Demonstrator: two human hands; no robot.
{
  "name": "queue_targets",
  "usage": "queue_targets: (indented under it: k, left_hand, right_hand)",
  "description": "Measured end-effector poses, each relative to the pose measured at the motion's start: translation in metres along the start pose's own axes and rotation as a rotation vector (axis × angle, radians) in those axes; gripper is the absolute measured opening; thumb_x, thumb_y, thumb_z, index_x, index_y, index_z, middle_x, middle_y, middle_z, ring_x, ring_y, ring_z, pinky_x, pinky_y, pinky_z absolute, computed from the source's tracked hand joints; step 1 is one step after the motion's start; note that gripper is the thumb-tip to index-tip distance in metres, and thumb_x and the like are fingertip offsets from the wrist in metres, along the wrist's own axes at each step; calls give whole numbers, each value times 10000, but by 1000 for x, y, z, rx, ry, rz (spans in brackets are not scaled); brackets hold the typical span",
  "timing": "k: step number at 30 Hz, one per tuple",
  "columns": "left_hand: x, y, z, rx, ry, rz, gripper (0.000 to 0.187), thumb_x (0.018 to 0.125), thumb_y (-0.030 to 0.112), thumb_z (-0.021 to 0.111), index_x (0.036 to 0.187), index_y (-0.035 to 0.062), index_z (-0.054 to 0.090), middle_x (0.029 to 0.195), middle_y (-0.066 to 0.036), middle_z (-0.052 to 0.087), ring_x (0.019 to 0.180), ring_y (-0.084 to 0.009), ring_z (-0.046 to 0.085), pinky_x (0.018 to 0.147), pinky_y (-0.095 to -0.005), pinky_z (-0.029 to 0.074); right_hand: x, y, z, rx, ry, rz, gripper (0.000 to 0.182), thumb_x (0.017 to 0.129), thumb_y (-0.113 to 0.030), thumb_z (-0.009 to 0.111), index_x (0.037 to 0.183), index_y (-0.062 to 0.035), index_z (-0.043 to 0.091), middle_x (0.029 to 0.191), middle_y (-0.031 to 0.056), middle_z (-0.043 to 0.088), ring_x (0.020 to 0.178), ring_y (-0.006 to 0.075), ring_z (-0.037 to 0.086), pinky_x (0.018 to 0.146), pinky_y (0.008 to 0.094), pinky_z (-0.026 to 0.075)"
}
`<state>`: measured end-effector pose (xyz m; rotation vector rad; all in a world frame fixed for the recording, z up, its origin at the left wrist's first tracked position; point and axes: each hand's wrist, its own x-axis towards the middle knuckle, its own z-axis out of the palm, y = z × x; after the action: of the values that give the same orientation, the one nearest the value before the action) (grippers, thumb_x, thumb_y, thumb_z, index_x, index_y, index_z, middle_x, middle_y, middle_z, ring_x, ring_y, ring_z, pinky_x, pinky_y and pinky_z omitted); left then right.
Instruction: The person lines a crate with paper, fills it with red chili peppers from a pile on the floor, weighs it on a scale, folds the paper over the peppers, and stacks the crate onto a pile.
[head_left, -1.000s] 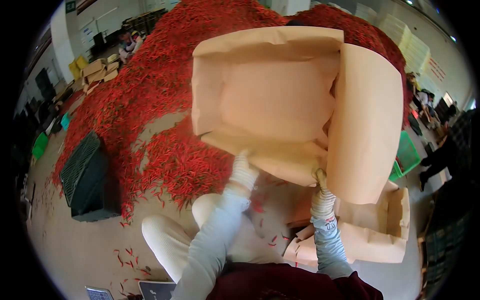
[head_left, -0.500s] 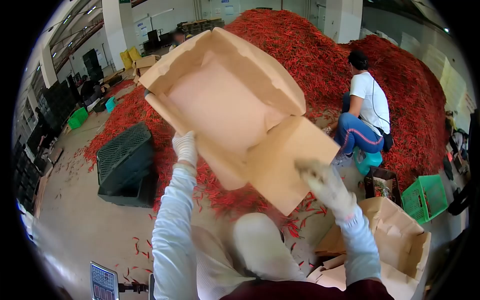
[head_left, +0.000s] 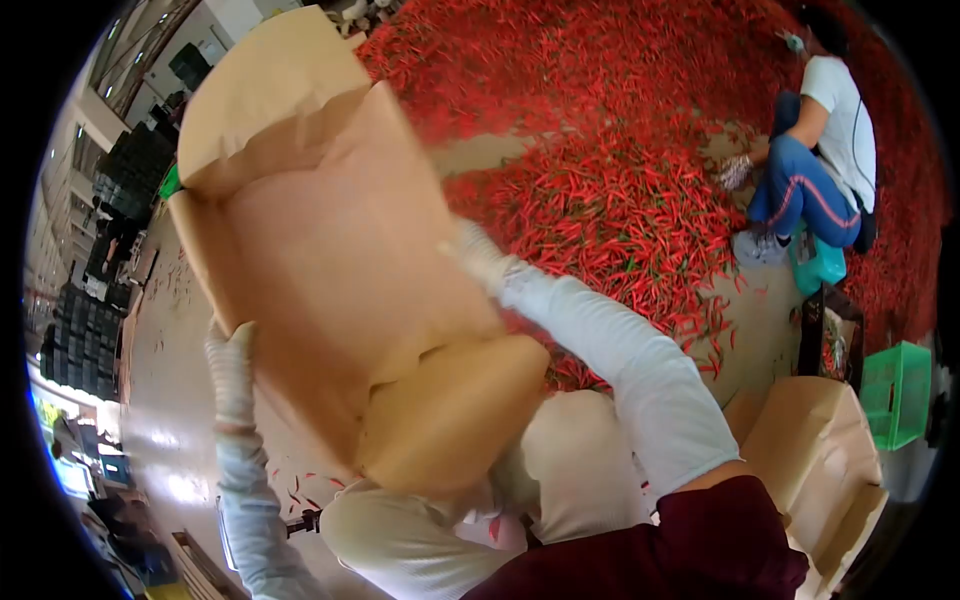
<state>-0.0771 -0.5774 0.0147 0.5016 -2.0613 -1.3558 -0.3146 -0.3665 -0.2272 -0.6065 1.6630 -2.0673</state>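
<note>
In front of me hangs an open brown cardboard box [head_left: 330, 230], tilted so that its bare inside faces me. One end flap stands up at the far side, and another folds down towards my knees. My left hand [head_left: 232, 375] is closed on the box's left wall, thumb over the edge and fingers outside. On the opposite wall, my right hand [head_left: 480, 258] holds the box's edge, slightly blurred. Both hands wear whitish gloves. Behind the box, a heap of red chili peppers [head_left: 610, 220] spreads over the floor.
A person [head_left: 825, 150] sits on a turquoise stool [head_left: 818, 262] by the peppers at right. Near them stand a dark crate [head_left: 832, 335], a green crate [head_left: 895, 395] and another cardboard box [head_left: 815, 460]. Stacked dark crates [head_left: 78, 345] line the left side.
The box has swung left and turned, closer to me. My right hand has moved from the loose flap to the right wall. My view has turned downward and left.
</note>
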Motion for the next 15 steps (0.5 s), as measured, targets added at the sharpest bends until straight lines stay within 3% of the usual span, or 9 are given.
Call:
queue_targets:
  k: [1, 2, 3, 5, 7, 9, 10, 13, 15]
  left_hand:
    - [-7, 5, 6, -101, -8, -20, 582, 760, 17, 608, 1326, 14, 472, 998, -78, 626, 814, -158, 580, 764, -276, 512]
    - [4, -28, -12, -83, -18, -36, 582, 760, 17, 608, 1326, 14, 472, 998, -78, 626, 814, -158, 580, 764, -276, 512]
    - [32, -77, -54, 36, -52, -70, 599, 746, 31, 616, 1328, 17, 473, 1013, -79, 619, 819, -160, 581, 746, -277, 516]
    - [15, -72, -29, -16, -108, -147, 705, 702, -21, 552, 1392, 64, 437, 1107, -89, 592, 880, -183, 578, 724, -268, 518]
    - [-6, -66, 11, 64, -84, -309, 759, 680, -35, 516, 1423, 86, 420, 1108, -83, 585, 863, -185, 565, 693, -260, 504]
    - [-24, -73, 63, 155, -14, -476, 746, 668, -24, 517, 1403, 78, 442, 1027, -60, 587, 779, -164, 531, 663, -262, 477]
    - [-30, -90, 80, 136, 5, -521, 738, 656, -25, 523, 1385, 72, 462, 993, -49, 583, 743, -153, 510, 653, -267, 465]
    - [-37, -155, 111, 172, -13, -553, 630, 631, -45, 520, 1253, 51, 552, 877, -33, 576, 714, -161, 484, 641, -274, 432]
    - [-32, -170, 131, 183, -29, -548, 635, 634, -59, 510, 1259, 46, 543, 874, -34, 579, 706, -160, 482, 641, -276, 431]
  right_hand:
    - [-1, 28, 16, 22, -39, 117, 462, 803, -132, 611, 1247, -23, 548, 1117, 111, 620, 1006, 219, 575, 847, 362, 489]
    - [-10, 46, 30, 39, -103, 235, 495, 776, -158, 620, 1246, -24, 539, 1098, 155, 619, 1018, 264, 587, 826, 383, 495]
    - [-21, 74, 46, -266, -88, 142, 487, 776, -161, 622, 1236, -19, 550, 1078, 151, 629, 990, 255, 603, 816, 383, 502]
    - [-49, 117, 70, -171, -129, 205, 451, 781, -170, 627, 1202, -17, 581, 1031, 132, 651, 921, 242, 635, 784, 389, 517]
    - [-74, 164, 83, 258, -177, 372, 423, 786, -176, 632, 1178, -20, 601, 1003, 119, 664, 878, 237, 652, 764, 395, 525]
    - [-95, 238, 88, 542, -303, 570, 386, 797, -199, 655, 1145, -34, 630, 948, 87, 677, 801, 239, 666, 732, 398, 535]
    - [-107, 240, 83, 568, -306, 582, 386, 797, -199, 655, 1145, -34, 630, 948, 87, 677, 801, 239, 666, 732, 398, 535]
    - [-132, 250, 65, 491, -203, 769, 415, 801, -208, 666, 1169, -26, 608, 1002, 105, 672, 881, 266, 657, 777, 398, 525]
    - [-137, 292, 60, 8, -37, 671, 449, 805, -219, 668, 1199, -22, 581, 1070, 153, 656, 965, 298, 634, 823, 394, 508]
